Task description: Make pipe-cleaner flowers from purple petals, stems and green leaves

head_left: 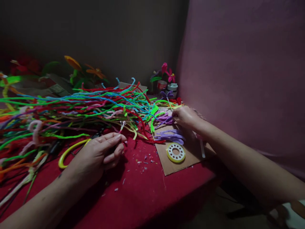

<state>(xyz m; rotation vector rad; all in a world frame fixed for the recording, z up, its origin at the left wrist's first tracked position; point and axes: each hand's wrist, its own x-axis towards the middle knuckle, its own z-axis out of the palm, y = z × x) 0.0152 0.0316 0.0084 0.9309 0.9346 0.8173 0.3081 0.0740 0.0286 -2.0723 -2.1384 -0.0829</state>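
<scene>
My left hand (102, 151) is closed in a pinch over the red cloth, holding a small pink fuzzy stem with a frayed white tip (123, 124). On the far part of the cardboard, my right hand (184, 116) reaches down with its fingers pressed together at a bunch of purple pipe cleaner pieces (165, 119). What lies between those fingertips is hidden. A purple pipe cleaner flower (167, 94) stands just behind them. Nearer to me is a lilac bunch of pipe cleaner pieces (170, 136), with a yellow-rimmed tape roll (175, 153) in front of it.
A large heap of colourful pipe cleaners (95, 105) spreads across the left. Yellow-handled scissors (62, 159) lie partly behind my left wrist. Jars (172, 89) and pink flowers (171, 74) stand at the back. A glue stick (202, 149) rests on the cardboard (166, 165) near the table's right edge.
</scene>
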